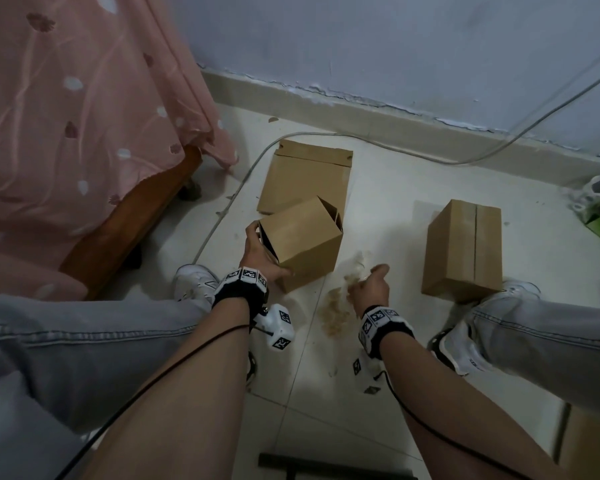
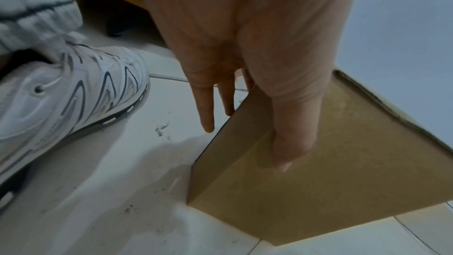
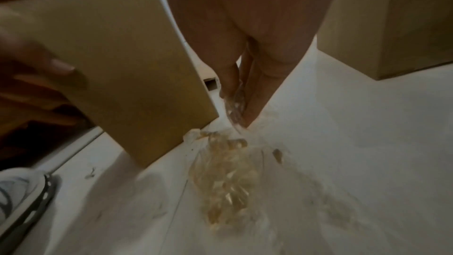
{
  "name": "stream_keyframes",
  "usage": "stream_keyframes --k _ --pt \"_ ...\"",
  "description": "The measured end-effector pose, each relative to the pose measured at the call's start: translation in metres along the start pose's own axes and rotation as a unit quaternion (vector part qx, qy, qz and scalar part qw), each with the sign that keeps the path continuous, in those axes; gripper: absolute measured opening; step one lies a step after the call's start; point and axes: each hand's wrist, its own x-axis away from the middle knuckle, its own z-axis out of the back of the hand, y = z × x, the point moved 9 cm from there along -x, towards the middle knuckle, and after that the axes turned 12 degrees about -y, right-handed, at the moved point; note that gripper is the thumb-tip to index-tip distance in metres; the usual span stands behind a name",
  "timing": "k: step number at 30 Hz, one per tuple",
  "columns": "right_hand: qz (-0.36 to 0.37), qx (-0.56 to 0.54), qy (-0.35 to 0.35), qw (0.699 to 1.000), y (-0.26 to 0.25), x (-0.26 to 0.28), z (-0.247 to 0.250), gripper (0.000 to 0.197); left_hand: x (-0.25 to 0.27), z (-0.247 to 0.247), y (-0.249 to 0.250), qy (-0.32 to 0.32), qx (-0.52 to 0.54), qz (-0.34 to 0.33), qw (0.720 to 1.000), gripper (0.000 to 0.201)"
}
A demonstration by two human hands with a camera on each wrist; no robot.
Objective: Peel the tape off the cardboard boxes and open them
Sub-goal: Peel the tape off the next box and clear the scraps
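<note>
Cardboard box [image 1: 302,242] sits tilted on the white floor [image 1: 388,188], both ends open, and the left hand [image 1: 257,258] grips its near edge, thumb across the side, fingers at the open end. Right hand [image 1: 369,285] pinches a crumpled wad of peeled tape [image 3: 228,179] just beside it. A flattened box [image 1: 305,174] lies behind; a sealed box [image 1: 463,249] stands off right.

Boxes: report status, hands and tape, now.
Left hand grips the opened box, tilted. Right hand pinches peeled tape, wad trailing to the floor. Sealed box stands untouched at right. Nothing in the way.
</note>
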Motion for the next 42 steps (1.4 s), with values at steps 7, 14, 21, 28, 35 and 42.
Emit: stream_keyframes --k 7,14,21,28,35,42 --pt "0.033 0.141 -0.082 0.986 -0.008 -0.014 -0.024 0.012 -0.007 -0.004 0.001 0.012 0.019 -0.004 1.0 0.132" --pt "0.035 0.142 -0.081 0.986 0.002 -0.014 -0.04 0.033 -0.008 -0.004 0.001 0.013 0.018 -0.005 1.0 0.13" --pt "0.054 0.351 -0.188 0.916 -0.009 0.002 -0.061 0.044 -0.009 -0.005 0.002 0.012 0.014 -0.004 1.0 0.131" --pt "0.095 0.261 -0.051 0.959 -0.012 0.001 -0.037 0.047 -0.007 -0.005 0.003 0.014 0.017 -0.003 1.0 0.129" --pt "0.066 0.162 0.033 0.984 0.001 0.006 -0.01 0.082 -0.007 -0.005 0.004 0.012 0.016 0.0 1.0 0.13" --pt "0.011 0.167 0.028 0.986 0.013 0.005 0.004 0.049 -0.003 -0.005 0.006 0.016 0.022 0.001 1.0 0.127"
